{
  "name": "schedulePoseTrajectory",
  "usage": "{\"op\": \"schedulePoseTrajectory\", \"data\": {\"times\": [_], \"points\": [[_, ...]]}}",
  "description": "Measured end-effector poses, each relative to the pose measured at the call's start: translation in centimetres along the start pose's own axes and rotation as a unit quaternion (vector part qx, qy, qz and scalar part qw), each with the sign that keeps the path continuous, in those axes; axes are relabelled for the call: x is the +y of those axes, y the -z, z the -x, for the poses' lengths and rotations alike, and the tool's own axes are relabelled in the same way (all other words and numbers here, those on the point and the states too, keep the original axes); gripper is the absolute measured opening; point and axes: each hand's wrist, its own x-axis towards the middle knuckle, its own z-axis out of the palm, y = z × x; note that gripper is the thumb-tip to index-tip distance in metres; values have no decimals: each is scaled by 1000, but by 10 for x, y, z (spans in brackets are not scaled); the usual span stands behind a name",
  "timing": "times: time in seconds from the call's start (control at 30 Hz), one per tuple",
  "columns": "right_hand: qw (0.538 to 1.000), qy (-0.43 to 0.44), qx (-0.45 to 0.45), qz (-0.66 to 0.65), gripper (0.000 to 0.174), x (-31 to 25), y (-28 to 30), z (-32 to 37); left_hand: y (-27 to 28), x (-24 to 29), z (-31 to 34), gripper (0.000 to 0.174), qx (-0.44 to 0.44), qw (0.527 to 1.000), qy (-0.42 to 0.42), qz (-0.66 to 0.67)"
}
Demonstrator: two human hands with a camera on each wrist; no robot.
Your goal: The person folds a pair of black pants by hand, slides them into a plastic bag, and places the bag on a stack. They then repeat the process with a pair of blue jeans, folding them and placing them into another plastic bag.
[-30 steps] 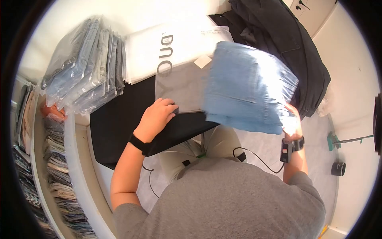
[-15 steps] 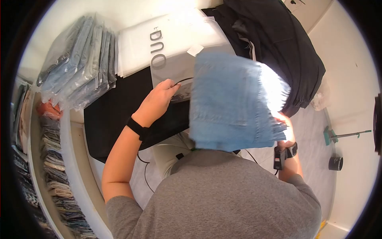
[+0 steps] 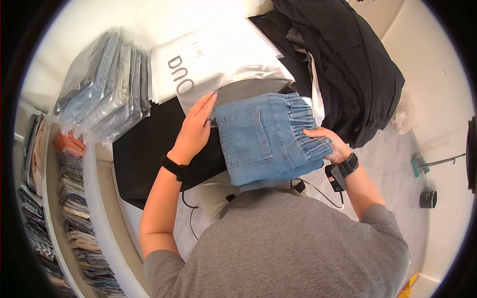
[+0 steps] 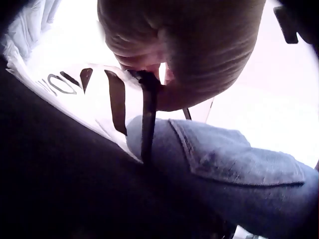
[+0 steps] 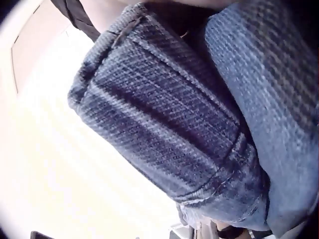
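Folded light-blue jeans (image 3: 248, 134) with a gathered elastic waistband and a back pocket hang over the table's front edge. My right hand (image 3: 339, 145) grips them at the waistband end, thumb on top and fingers underneath. In the right wrist view the waistband folds (image 5: 164, 109) fill the middle. My left hand (image 3: 193, 131) is at the mouth of a frosted plastic bag (image 3: 198, 91) with dark lettering, holding its raised upper layer. In the left wrist view a dark strip (image 4: 148, 119) runs down from the fingertips, beside the jeans' pocket side (image 4: 234, 154).
More lettered bags (image 3: 164, 64) lie stacked at the back of the black table (image 3: 149, 144). Bagged folded jeans (image 3: 104, 84) stand at the left, above shelves of folded clothes (image 3: 79, 218). A heap of black garments (image 3: 348, 64) takes up the right side.
My right hand has swung the jeans down and left, turning the waistband towards the right hand. My left hand has lifted the bag's upper layer, which now stands folded up beside the jeans.
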Motion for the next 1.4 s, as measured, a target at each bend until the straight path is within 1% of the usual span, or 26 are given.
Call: {"op": "schedulePoseTrajectory", "data": {"times": [0.07, 0.13, 0.2, 0.27, 0.3, 0.33, 0.37, 0.4, 0.47, 0.5, 0.57, 0.6, 0.67, 0.8, 0.87, 0.9, 0.93, 0.97, 1.0, 1.03, 1.07, 1.13, 1.17, 1.23, 1.27, 1.4], "points": [[1000, 5, -12, -1, 43, -4, -5, 0, 0, 2, -1, 60, -28, 991, -90, -93], [998, 45, -37, 38, 43, -12, -16, 5, -2, 5, -2, 60, -32, 990, -99, -92], [997, 36, -53, 41, 44, -15, -6, -5, -3, 7, 0, 60, -42, 989, -113, -90], [996, -8, -62, 62, 45, -15, 8, -29, -1, 2, -1, 59, -19, 986, -121, -116], [995, -14, -82, 47, 47, -15, 6, -40, -1, 2, 1, 59, -19, 985, -125, -117], [995, -8, -84, 47, 47, -18, 6, -43, 0, 5, 5, 59, -55, 980, -114, -152], [995, -28, -88, 48, 47, -22, 5, -47, 1, 5, 4, 58, -90, 973, -102, -188], [993, -48, -91, 49, 48, -25, 3, -50, 3, 7, 0, 58, -88, 972, -104, -191], [993, -47, -93, 62, 50, -32, 4, -56, 4, 15, -5, 59, -95, 962, -67, -248], [991, -59, -97, 76, 52, -37, -1, -55, 4, 18, -11, 59, -95, 962, -67, -247], [988, -73, -105, 89, 55, -43, -6, -54, 4, 19, -30, 52, -94, 946, -110, -292], [988, -71, -104, 91, 55, -45, -7, -56, 1, 18, -40, 52, -92, 945, -111, -292], [986, -65, -113, 108, 54, -48, -6, -60, -5, 17, -60, 44, -119, 946, -126, -274], [985, -75, -108, 114, 48, -61, -21, -59, -20, 9, -93, 36, -110, 950, -164, -241], [978, -77, -152, 122, 47, -68, -21, -65, -28, 5, -106, 32, -128, 949, -191, -214], [978, -84, -136, 132, 43, -71, -24, -65, -28, 10, -107, 32, -128, 948, -195, -217], [979, -80, -137, 130, 43, -74, -21, -69, -28, 14, -105, 31, -90, 953, -209, -201], [975, -105, -141, 137, 38, -74, -16, -77, -27, 18, -102, 30, -53, 956, -223, -185], [970, -131, -145, 142, 33, -74, -11, -89, -27, 20, -100, 30, -57, 954, -226, -187], [967, -152, -126, 162, 25, -73, -5, -98, -28, 24, -97, 30, -37, 951, -239, -194], [967, -151, -128, 159, 25, -72, 1, -107, -28, 26, -94, 31, -17, 947, -252, -200], [962, -196, -130, 137, 22, -73, 1, -110, -27, 30, -84, 31, -42, 944, -243, -219], [963, -194, -131, 135, 22, -71, 1, -110, -27, 31, -82, 31, -67, 941, -234, -235], [973, -162, -116, 113, 20, -69, -13, -100, -27, 33, -83, 32, -60, 937, -234, -251], [973, -163, -116, 112, 20, -69, -15, -103, -28, 34, -84, 32, -52, 934, -233, -267], [979, -143, -97, 106, 16, -64, -17, -110, -32, 35, -90, 33, -66, 934, -250, -247]]}}
